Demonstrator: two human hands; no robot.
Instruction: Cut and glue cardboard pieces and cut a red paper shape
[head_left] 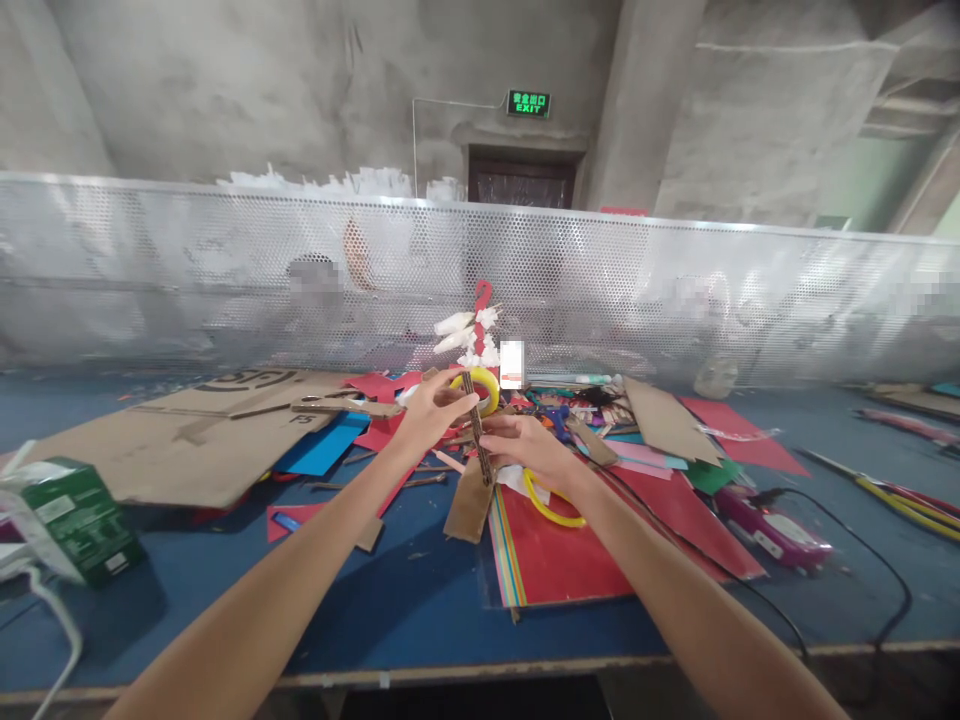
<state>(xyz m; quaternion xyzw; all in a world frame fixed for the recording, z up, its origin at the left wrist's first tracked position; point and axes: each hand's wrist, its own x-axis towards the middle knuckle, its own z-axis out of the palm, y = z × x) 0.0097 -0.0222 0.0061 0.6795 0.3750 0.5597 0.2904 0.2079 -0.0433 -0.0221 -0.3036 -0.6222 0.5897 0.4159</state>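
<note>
Between my two hands a narrow strip of layered cardboard (478, 432) stands nearly upright, tilted slightly. My left hand (435, 405) pinches its upper part. Lower down, my right hand (529, 450) has its fingers closed on the strip's right side. Just behind the strip is a yellow tape roll (491, 392). A brown cardboard piece (469, 502) lies below the strip's lower end. Under my right wrist a yellow ring (551, 512) rests on a pack of red paper (577, 565) with striped coloured edges.
A large cardboard sheet (202, 440) covers the table's left side, near a green box (82, 515). On the right lie a purple device (776, 530) with a black cable and yellow-handled scissors (892, 495). A perforated metal screen (637, 290) stands behind a red-and-white decoration (481, 335).
</note>
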